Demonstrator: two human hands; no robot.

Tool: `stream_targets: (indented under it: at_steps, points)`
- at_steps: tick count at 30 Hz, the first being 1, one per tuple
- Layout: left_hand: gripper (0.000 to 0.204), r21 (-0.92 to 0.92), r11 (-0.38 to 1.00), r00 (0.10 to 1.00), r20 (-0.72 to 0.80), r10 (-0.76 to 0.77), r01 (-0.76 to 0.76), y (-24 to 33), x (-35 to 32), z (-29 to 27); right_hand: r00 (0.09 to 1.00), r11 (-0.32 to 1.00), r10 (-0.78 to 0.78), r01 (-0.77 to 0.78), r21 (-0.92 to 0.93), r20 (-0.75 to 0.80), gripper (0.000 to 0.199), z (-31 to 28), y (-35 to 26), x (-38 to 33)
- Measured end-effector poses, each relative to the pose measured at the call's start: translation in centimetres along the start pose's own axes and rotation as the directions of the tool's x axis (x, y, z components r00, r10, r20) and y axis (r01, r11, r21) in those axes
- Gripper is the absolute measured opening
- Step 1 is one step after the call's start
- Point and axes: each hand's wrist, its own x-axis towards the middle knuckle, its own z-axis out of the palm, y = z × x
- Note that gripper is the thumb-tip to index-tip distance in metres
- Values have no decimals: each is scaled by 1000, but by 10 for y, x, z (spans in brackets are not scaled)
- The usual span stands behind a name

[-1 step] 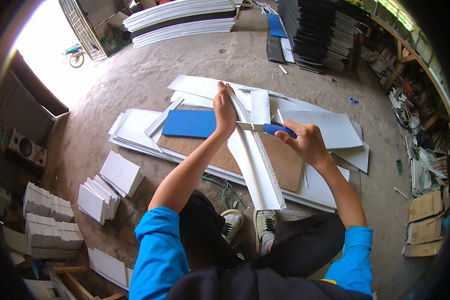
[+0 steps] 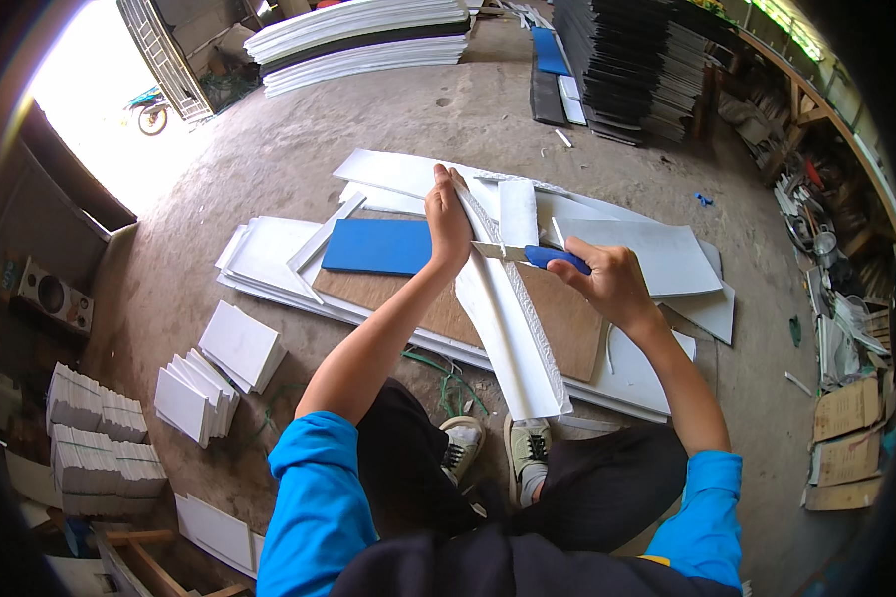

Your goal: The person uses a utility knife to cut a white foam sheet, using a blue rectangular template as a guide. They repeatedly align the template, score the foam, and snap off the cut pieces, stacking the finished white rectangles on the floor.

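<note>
A long white foam board [image 2: 513, 343] stands tilted on its edge, its rough, crumbly side facing right. My left hand [image 2: 450, 221] is closed around its far part, thumb upward and the other fingers mostly hidden behind it. My right hand [image 2: 607, 279] grips the blue handle of a knife [image 2: 553, 259]. The knife's blade lies across the board's rough edge, its tip close to my left wrist. Under the board is a brown wooden panel [image 2: 448, 310], with a blue foam piece [image 2: 376, 247] to the left of my left hand. A small white block [image 2: 518, 212] sits just beyond the blade.
White sheets [image 2: 642, 257] spread around the panel. Stacked white pieces [image 2: 197, 396] and bundles [image 2: 105, 438] stand on the floor at left. Tall black sheets [image 2: 617, 70] and a white pile [image 2: 358, 45] are at the back. Cardboard [image 2: 846, 448] lies at right, green string [image 2: 453, 383] near my shoes.
The near end of the white foam board has shifted very slightly to the right. Both hands and the knife look almost unmoved.
</note>
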Motion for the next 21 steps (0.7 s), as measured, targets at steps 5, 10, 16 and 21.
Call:
stream_targets:
  at_steps: [5,10,16,21]
  points:
    - [48,-58,998,1000,9,-1,1,2,8,-6,996,997,71,-72,31,45,59,-7,3,0]
    - [51,56,995,995,-47,88,-86,7,10,-5,994,996,88,-88,-15,61,57,-9,6,-1]
    - [47,212,975,995,-64,83,-67,-4,-5,7,994,995,95,-93,-40,50,53,-1,3,2]
    - [49,159,986,995,-81,63,-50,-3,1,3,990,991,129,-131,32,52,56,-4,9,-1]
